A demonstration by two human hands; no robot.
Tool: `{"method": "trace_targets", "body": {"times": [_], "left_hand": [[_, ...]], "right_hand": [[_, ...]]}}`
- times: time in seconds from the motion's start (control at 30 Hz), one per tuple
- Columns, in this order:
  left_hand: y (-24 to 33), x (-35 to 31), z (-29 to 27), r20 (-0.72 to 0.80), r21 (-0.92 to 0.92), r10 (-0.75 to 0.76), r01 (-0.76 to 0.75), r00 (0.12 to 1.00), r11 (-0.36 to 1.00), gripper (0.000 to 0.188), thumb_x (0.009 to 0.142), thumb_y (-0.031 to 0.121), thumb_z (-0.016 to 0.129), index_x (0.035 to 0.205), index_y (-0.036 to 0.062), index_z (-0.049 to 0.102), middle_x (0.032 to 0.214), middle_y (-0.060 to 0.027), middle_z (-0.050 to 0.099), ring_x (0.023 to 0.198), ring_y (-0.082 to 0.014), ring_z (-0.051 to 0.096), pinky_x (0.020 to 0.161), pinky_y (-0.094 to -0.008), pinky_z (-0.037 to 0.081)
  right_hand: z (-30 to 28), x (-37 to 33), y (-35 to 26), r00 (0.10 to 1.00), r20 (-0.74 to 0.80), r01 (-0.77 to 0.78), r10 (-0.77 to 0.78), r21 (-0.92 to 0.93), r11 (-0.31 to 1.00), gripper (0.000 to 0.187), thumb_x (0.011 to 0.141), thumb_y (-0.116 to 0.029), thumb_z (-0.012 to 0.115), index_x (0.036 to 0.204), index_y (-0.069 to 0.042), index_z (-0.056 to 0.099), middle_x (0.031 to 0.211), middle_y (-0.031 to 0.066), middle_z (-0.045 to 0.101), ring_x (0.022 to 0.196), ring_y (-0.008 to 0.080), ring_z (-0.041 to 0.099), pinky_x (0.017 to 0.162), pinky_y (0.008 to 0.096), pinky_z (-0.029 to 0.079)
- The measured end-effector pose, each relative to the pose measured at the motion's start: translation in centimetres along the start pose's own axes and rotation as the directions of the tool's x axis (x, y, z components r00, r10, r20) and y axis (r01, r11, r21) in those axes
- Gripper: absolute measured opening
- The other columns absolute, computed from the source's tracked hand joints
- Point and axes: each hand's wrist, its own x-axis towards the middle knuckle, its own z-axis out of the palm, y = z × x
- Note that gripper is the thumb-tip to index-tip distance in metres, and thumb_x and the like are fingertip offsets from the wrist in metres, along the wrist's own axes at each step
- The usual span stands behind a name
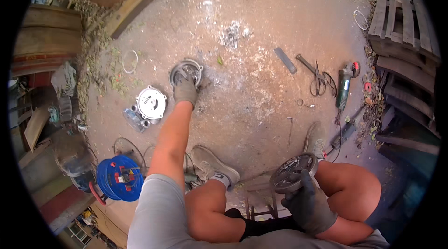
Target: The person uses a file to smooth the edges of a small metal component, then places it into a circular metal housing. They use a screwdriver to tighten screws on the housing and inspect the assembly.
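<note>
My left arm stretches forward, and my gloved left hand (185, 91) reaches into a round metal housing (200, 68) on the ground. Its fingers look bent inside the rim; what they grip, if anything, is hidden. Close to my right knee, my right hand (310, 207), in a dark glove, grips a round dark metal cover (285, 184) tilted up, thumb over its edge. Small pieces or ribs show inside that cover. Left of the housing lies a pale round metal plate (151, 103) with lugs, beside a clear plastic piece (133, 119).
A blue cable reel (120, 177) stands at the left. On the right lie a flat grey bar (285, 60), a hammer (305, 64), scissors (318, 83) and a green angle grinder (344, 88). Wooden pallets (402, 16) edge the right side; a timber beam (140, 2) lies at the far left.
</note>
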Motion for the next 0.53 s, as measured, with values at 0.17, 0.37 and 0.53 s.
{"method": "trace_targets", "body": {"times": [0.17,0.37,0.53], "left_hand": [[0.5,2.4,-0.3,-0.142,0.108,0.147,-0.133,0.979,0.985,0.041,0.104,0.021,0.065,0.142,0.005,0.06,0.117,-0.0208,0.076,0.11,-0.0388,0.075,0.093,-0.051,0.059],[-2.6,-1.6,-9.1,0.286,-0.239,0.149,-0.081,0.947,0.968,0.053,0.093,0.016,0.077,0.143,0.0081,0.063,0.127,-0.0223,0.077,0.118,-0.0419,0.074,0.1,-0.0514,0.058],[-9.3,-19.8,-19.9,0.648,-0.427,0.108,0.242,0.754,0.871,0.088,0.083,0.038,0.085,0.16,0.0119,0.051,0.138,-0.0232,0.073,0.128,-0.0399,0.071,0.113,-0.0464,0.053]], "right_hand": [[2.9,1.5,-3.7,0.983,-0.179,-0.043,0.029,-0.073,0.996,0.055,0.101,-0.018,0.077,0.147,-0.004,0.05,0.107,0.011,0.072,0.09,0.023,0.069,0.079,0.0453,0.059],[1.6,0.8,-5.7,0.858,0.35,0.494,-0.376,-0.762,0.418,0.075,0.093,0.012,0.073,0.16,-0.001,0.043,0.114,0.0186,0.077,0.083,0.0291,0.077,0.069,0.0436,0.064],[-3.9,3.8,-2.7,0.999,0.019,-0.035,0.043,-0.297,0.954,0.046,0.102,-0.019,0.075,0.142,-0.001,0.059,0.1,0.0113,0.076,0.077,0.0212,0.074,0.061,0.0364,0.058]]}}
